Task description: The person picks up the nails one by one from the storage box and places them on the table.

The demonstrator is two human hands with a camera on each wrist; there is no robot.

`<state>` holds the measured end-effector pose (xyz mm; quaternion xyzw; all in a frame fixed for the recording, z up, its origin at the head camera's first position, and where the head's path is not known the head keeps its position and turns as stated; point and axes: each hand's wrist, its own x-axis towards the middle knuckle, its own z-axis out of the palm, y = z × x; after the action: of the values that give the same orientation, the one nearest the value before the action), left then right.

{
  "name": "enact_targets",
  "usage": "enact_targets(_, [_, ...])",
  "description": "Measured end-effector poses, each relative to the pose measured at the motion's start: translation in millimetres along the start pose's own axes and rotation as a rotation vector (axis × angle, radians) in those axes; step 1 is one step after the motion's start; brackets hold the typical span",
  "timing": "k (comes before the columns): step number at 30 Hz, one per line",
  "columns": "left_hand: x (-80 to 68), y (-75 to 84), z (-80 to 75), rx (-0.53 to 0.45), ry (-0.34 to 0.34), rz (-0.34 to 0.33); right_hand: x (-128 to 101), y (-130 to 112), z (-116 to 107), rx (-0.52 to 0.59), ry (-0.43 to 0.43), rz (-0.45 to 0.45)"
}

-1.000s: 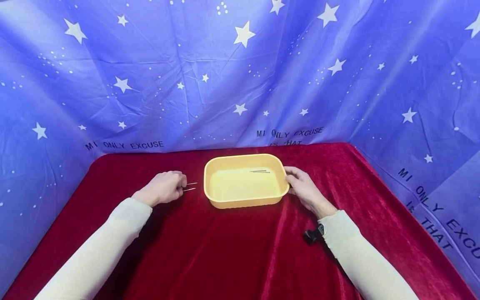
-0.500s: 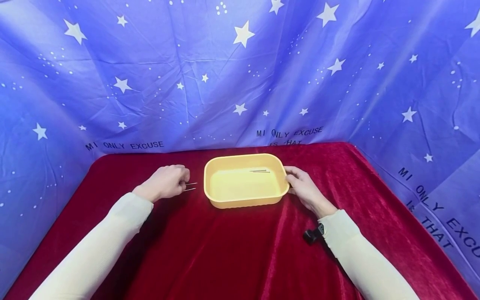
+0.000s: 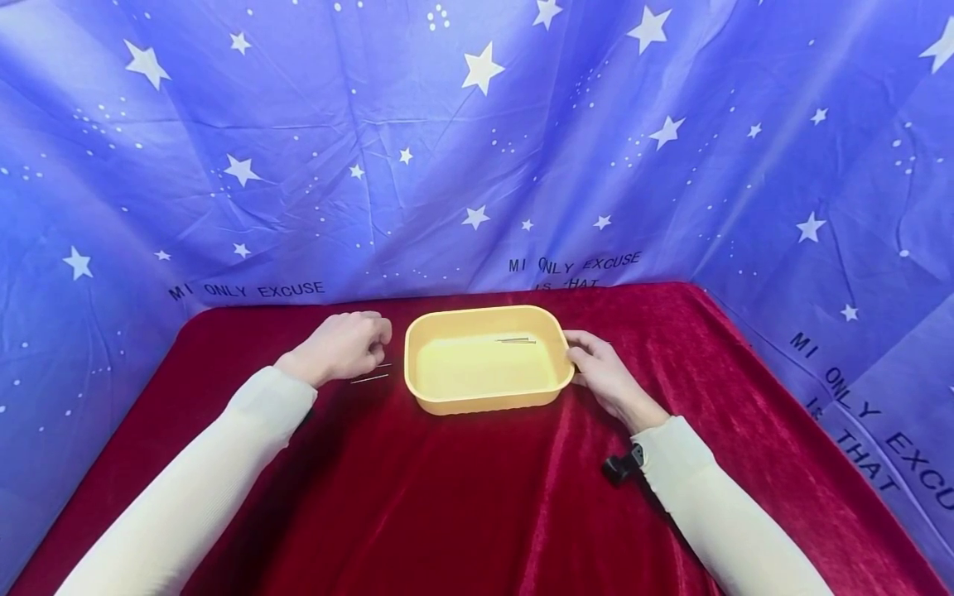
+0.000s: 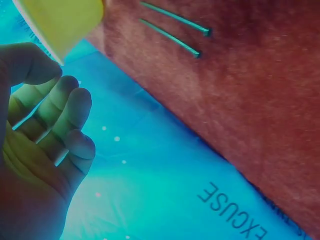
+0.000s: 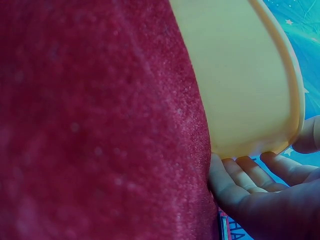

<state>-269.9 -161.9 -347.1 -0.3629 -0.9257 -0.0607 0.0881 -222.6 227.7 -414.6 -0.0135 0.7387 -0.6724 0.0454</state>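
My left hand [image 3: 344, 346] hovers left of the yellow plastic bin [image 3: 488, 406], its fingers loosely curled with nothing between them in the left wrist view. Close by, on the red cloth, lie two thin metal nails, roughly parallel: a nearer nail [image 3: 370, 378] and a farther nail [image 4: 172, 38], the latter partly hidden by the hand in the head view. More slim nails [image 3: 516, 340] lie inside the bin toward its right end. My right hand [image 3: 602, 374] grips that end, thumb at the rim and fingers against the outer wall [image 5: 245, 90].
Red velvety cloth [image 3: 447, 505] covers the table. Behind and beside it hangs a blue curtain [image 3: 417, 108] with white stars. A black wrist camera [image 3: 622, 466] sits at the right cuff. Below the right fingers a small dark strip [image 5: 224, 227] shows, its kind unclear.
My left hand has moved up and to the right, away from the nearer nail, which now shows along more of its length. The right hand and the bin stay in place.
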Motion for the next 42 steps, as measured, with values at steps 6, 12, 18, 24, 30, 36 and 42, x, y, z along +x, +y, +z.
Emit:
enact_targets(6, [15.2, 8.8, -5.5, 0.009, 0.023, 0.041, 0.0, -1.1, -0.2, -0.003, 0.001, 0.000])
enact_targets(12, [29.8, 18.7, -9.9, 0.020, 0.014, 0.064, -1.0, -1.2, -0.2, -0.009, 0.000, 0.004])
enact_targets(18, [41.7, 27.7, -13.4, 0.029, -0.019, 0.068, -0.6, -1.6, 0.2, -0.004, -0.001, 0.015])
enact_targets(24, [53.3, 33.4, -13.9, 0.041, -0.042, 0.061, 0.1, -1.4, 0.5, 0.002, -0.002, 0.011])
enact_targets(30, [66.0, 41.8, -12.6, 0.059, -0.068, 0.078, -0.9, -1.4, 0.2, 0.001, 0.003, 0.007])
enact_targets(36, [77.9, 53.9, -12.5, 0.069, -0.102, 0.095, -1.1, -0.9, 0.5, -0.005, -0.003, -0.002])
enact_targets(42, [87.6, 63.9, -8.0, 0.066, -0.113, 0.123, -1.2, -0.6, 0.8, -0.002, -0.004, -0.003])
